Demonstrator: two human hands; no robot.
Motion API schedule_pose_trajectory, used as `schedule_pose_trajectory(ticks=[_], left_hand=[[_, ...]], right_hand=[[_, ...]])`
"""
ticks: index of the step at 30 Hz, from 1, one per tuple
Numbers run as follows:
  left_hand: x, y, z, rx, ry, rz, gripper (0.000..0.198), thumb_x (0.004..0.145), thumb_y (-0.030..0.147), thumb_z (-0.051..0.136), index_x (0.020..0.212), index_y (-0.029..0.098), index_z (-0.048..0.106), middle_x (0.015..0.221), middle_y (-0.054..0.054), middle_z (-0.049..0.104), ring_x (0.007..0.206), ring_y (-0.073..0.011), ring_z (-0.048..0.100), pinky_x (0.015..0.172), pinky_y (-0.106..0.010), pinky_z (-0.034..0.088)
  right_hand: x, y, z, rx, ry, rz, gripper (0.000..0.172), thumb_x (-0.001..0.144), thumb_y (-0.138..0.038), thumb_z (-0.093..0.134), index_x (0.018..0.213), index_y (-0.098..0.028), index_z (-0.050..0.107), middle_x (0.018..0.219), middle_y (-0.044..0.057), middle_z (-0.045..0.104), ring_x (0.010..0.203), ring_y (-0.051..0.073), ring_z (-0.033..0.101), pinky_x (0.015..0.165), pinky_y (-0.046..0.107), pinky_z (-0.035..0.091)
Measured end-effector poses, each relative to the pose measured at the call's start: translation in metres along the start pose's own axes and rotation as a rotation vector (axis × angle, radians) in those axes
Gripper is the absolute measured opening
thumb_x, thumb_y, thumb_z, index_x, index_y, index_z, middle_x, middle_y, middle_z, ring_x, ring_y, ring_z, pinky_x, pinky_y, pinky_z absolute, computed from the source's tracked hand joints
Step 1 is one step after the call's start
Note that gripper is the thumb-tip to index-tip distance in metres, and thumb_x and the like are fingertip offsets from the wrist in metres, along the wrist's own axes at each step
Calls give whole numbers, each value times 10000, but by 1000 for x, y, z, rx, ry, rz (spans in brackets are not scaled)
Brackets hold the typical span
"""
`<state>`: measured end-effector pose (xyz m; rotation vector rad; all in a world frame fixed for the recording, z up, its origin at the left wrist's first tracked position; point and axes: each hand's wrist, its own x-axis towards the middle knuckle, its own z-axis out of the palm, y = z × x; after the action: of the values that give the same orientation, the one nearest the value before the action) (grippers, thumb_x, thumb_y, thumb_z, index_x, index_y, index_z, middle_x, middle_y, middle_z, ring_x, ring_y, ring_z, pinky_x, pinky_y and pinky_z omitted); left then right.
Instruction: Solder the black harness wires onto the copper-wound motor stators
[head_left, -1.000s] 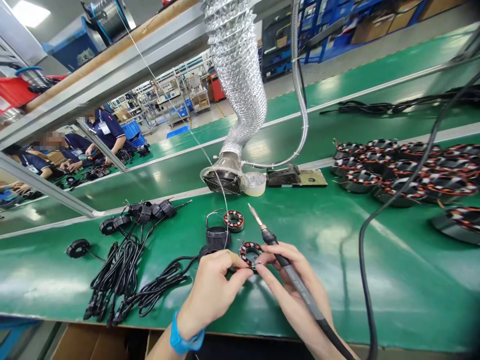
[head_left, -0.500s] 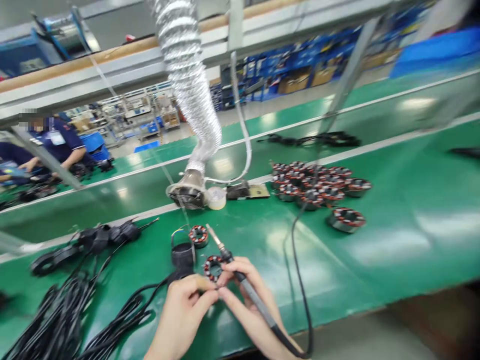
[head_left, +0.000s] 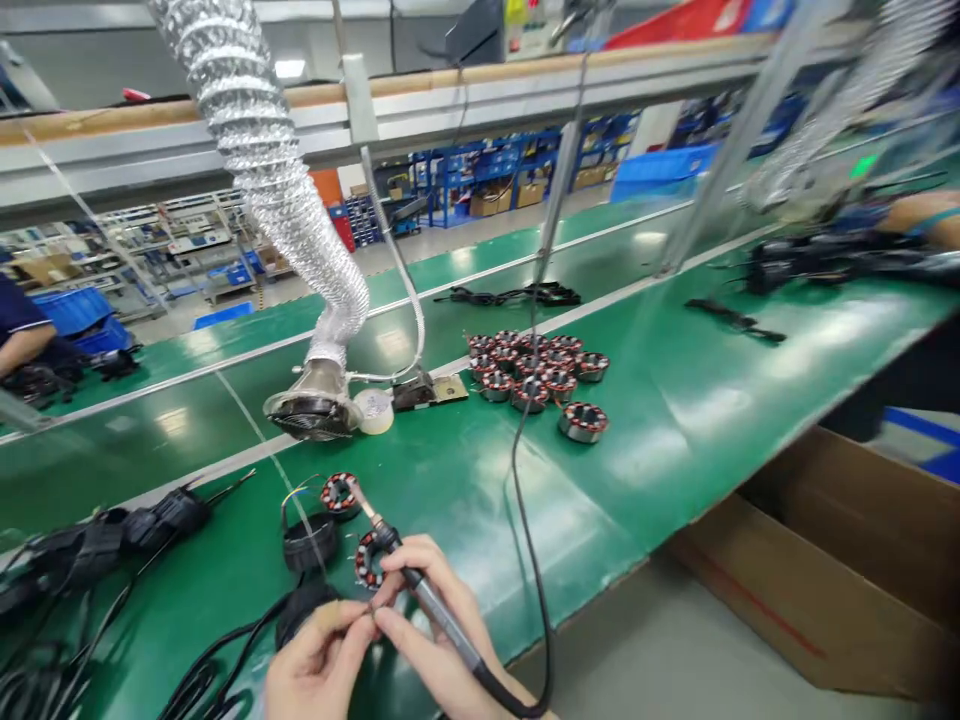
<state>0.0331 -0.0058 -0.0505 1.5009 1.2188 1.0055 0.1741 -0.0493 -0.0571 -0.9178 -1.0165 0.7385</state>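
Observation:
My right hand (head_left: 439,625) is closed around a soldering iron (head_left: 451,622), whose tip points up and to the left. My left hand (head_left: 319,655) is pinched, its fingertips meeting those of the right hand; whatever is between them is too small to make out. Just beyond the fingers is a motor stator (head_left: 367,562) with red and white windings, partly hidden by the iron and the right hand. A second stator (head_left: 340,495) lies on the green bench behind it. Beside them is a round black housing (head_left: 309,545) with thin coloured wires, and its cable runs left.
A cluster of stators (head_left: 531,366) sits on the bench (head_left: 630,450) to the right. Behind stand a fume duct (head_left: 315,405), a tape roll (head_left: 373,410) and a small stand (head_left: 414,392). Black cables (head_left: 199,670) lie left. A co-worker's arm (head_left: 926,215) shows far right; a cardboard box (head_left: 795,570) stands below.
The view has swung right, so the bench items appear farther left, and the box and a co-worker's arm have come into view. Both hands keep the same pose with the soldering iron.

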Motion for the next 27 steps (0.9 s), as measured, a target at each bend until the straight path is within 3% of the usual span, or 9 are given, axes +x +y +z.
schedule_pose_trajectory(ticks=[4,8,11,19,27], left_hand=[[-4,6,2,-149,-89,-76,357,710,507,793,756,158,730,708,-50,704,669,-167,657,649,-248,560],[-7,12,8,-262,-64,-122,303,761,435,778,789,141,708,727,-47,689,694,-140,634,692,-234,527],[-8,12,10,-301,-33,-125,294,763,415,777,803,132,709,732,-51,677,692,-141,620,688,-241,516],[-6,9,8,-150,-60,-34,103,779,216,707,786,115,725,765,-59,648,708,-134,578,662,-229,464],[-1,12,14,-74,-153,62,58,800,130,668,763,140,712,769,-35,652,745,-139,583,701,-233,447]], right_hand=[[-2,1,0,-86,46,18,258,850,-176,691,1082,-264,618,937,3,599,802,140,660,761,257,559],[-4,12,4,-123,153,19,251,834,-217,730,1057,-258,621,893,-1,622,770,141,676,760,256,580],[-7,15,5,-146,159,17,247,851,-230,716,1073,-260,612,905,-1,624,731,129,679,731,248,591],[-6,10,-5,-508,49,-266,310,855,-203,718,1138,-240,597,1081,86,643,1039,239,634,858,390,546],[5,-1,4,-578,-98,-464,328,895,-117,661,1196,-200,561,1113,103,622,1083,218,602,898,349,515]])
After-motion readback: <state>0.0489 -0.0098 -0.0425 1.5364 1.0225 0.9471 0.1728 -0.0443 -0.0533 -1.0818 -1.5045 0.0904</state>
